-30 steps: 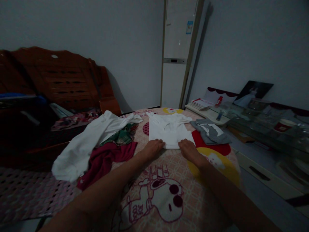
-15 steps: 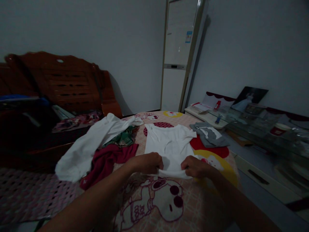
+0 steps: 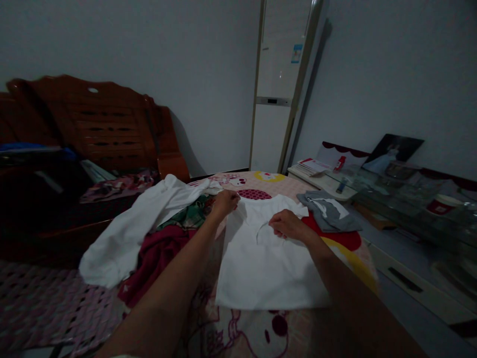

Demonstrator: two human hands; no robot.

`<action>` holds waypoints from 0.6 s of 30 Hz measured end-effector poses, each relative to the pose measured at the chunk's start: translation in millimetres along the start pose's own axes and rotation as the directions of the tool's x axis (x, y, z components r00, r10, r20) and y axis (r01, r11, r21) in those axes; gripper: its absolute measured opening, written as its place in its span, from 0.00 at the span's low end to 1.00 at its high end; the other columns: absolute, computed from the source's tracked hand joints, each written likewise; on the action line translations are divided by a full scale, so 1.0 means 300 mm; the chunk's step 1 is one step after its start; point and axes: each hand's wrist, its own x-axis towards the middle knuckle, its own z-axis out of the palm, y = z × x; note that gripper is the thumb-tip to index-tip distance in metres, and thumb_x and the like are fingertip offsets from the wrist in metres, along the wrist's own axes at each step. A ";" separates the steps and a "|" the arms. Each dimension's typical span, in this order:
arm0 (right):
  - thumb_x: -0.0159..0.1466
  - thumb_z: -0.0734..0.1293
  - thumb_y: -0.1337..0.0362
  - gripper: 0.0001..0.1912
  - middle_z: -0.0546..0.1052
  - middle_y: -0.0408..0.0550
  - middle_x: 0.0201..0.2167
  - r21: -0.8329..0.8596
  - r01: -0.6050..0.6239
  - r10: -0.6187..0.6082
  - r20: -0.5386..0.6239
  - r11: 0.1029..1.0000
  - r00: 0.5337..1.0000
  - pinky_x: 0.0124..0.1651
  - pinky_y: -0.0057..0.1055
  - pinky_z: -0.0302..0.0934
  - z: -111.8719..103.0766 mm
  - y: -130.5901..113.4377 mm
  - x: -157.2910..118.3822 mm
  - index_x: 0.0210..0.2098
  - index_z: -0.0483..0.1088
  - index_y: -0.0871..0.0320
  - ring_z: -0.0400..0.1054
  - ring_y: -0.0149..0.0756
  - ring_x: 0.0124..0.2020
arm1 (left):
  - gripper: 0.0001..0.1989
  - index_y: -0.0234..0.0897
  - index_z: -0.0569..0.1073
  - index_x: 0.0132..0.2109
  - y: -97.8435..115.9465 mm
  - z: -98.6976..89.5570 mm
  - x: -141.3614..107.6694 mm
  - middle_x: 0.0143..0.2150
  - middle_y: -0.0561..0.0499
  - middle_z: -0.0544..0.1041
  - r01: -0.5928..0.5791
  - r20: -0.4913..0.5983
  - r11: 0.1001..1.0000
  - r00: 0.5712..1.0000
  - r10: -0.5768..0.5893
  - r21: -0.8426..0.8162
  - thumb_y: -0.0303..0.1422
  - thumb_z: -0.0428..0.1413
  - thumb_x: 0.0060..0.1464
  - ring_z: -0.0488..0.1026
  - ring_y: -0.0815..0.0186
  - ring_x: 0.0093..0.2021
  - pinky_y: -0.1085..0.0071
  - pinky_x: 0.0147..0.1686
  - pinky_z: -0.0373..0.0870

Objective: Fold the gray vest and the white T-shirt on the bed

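A white T-shirt [image 3: 266, 273] lies spread on the round table, its neckline at the far side and its hem toward me. My left hand [image 3: 226, 203] is closed at the shirt's far left shoulder, pinching the cloth there. On the upper middle of the shirt, my right hand [image 3: 286, 226] has its fingers drawn together on the fabric, beside a raised crease. The far right sleeve shows beyond that hand. Both forearms reach in from the bottom, and the right one covers part of the shirt's right side.
Left on the table lie a white long garment [image 3: 122, 233], a dark red garment [image 3: 158, 258] and a green checked cloth [image 3: 188, 214]. A folded grey garment [image 3: 330, 211] sits at the right. A glass-topped cabinet [image 3: 402, 199] stands right, a wooden bench [image 3: 104, 124] left.
Both hands have moved away from me, from the hem to the shirt's upper part. The hem, gathered up before, now lies flat and closer to me.
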 end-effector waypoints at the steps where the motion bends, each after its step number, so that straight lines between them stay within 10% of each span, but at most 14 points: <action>1: 0.60 0.60 0.69 0.11 0.75 0.46 0.21 -0.048 -0.021 0.017 -0.077 0.999 0.997 0.24 0.23 0.55 0.018 0.006 0.037 0.27 0.73 0.63 0.65 0.28 0.19 | 0.12 0.32 0.80 0.37 -0.001 0.020 0.022 0.28 0.48 0.79 0.005 -0.036 1.000 0.999 -0.005 0.019 0.29 0.51 0.56 0.75 0.65 0.32 0.73 0.37 0.67; 6: 0.68 0.57 0.64 0.17 0.80 0.55 0.34 -0.401 -0.132 -0.011 -0.335 0.907 0.942 0.39 0.28 0.60 0.127 0.060 0.138 0.31 0.76 0.62 0.73 0.37 0.37 | 0.14 0.31 0.78 0.44 0.003 0.138 0.060 0.46 0.39 0.79 0.005 -0.033 0.987 0.999 0.000 0.159 0.28 0.48 0.61 0.73 0.59 0.48 0.67 0.49 0.65; 18: 0.68 0.61 0.55 0.15 0.80 0.53 0.40 -0.576 -0.151 -0.024 -0.284 0.803 0.959 0.43 0.30 0.60 0.207 0.111 0.145 0.43 0.73 0.57 0.73 0.41 0.44 | 0.10 0.32 0.76 0.43 -0.075 0.230 0.064 0.47 0.38 0.77 0.094 -0.016 0.982 0.996 -0.093 0.161 0.28 0.52 0.57 0.73 0.56 0.50 0.64 0.50 0.67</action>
